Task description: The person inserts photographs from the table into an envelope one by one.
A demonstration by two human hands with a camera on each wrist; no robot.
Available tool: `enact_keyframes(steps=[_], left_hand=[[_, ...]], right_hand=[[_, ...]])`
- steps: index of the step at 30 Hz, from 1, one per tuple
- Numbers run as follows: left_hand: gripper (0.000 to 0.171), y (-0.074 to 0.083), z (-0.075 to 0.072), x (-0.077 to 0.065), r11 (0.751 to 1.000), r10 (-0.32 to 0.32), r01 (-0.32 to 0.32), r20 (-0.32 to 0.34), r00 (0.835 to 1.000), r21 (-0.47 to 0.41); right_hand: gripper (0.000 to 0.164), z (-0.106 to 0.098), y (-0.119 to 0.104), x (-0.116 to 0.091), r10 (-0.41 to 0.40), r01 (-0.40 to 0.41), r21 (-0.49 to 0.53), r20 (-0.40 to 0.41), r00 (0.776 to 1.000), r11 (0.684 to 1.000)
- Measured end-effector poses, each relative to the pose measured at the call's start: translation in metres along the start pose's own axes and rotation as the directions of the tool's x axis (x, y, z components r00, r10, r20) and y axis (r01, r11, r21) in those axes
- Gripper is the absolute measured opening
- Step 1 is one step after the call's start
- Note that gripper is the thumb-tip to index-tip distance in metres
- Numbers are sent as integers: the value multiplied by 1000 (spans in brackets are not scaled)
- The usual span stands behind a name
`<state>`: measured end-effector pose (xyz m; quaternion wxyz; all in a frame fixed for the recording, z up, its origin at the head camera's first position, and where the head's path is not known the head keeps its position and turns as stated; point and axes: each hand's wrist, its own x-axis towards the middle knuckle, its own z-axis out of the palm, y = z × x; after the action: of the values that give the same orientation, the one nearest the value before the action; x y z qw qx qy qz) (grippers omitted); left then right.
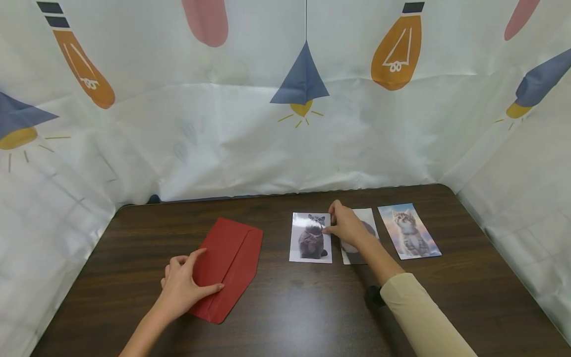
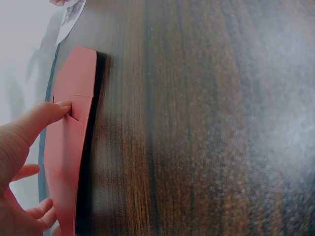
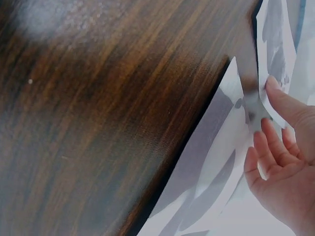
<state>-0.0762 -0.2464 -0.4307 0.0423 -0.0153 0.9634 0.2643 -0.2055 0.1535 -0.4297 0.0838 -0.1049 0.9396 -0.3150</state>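
- The red envelope [image 1: 243, 263], smooth, matte and flat, is lying on the dark wood-grained table [image 1: 294, 317]; its long axis is slanting from near-left to far-right, with a straight flap line running lengthwise.
- The left hand [image 1: 180, 285] is gripping the envelope across its width, the thumb pressing at the flap line and other fingers curling against the opposite long edge.
- Right of the envelope, a glossy gray-cat card [image 1: 308, 243] is catching glare; its long axis is running away from the person, the pictured cat's head pointing to the far side.
- The right hand [image 1: 349, 225] is touching that card's right edge, thumb resting on its face; I cannot tell whether the fingers are pinching it.
- Farther right of the envelope, a partly hidden gray-and-white card [image 1: 352, 253] is lying beneath the right hand, and beyond it a tilted tabby-kitten card [image 1: 409, 232].
- Behind the envelope, a creased white sheet [image 1: 241, 148] is hanging, printed with lamps and bulbs.
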Motion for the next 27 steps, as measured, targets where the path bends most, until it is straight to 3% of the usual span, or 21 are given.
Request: enact_keyframes(steps=[7, 15, 27], left_hand=[[99, 3, 2, -4, 994, 66, -62, -37, 997, 90], [88, 2, 5, -6, 966, 178, -160, -75, 981, 202], [78, 2, 4, -9, 936, 243, -215, -71, 967, 278]], right_hand=[[48, -1, 2, 0, -20, 22, 91, -16, 1000, 996], [45, -3, 2, -2, -18, 22, 160, -26, 999, 987], [41, -4, 5, -4, -76, 86, 201, -56, 995, 976]])
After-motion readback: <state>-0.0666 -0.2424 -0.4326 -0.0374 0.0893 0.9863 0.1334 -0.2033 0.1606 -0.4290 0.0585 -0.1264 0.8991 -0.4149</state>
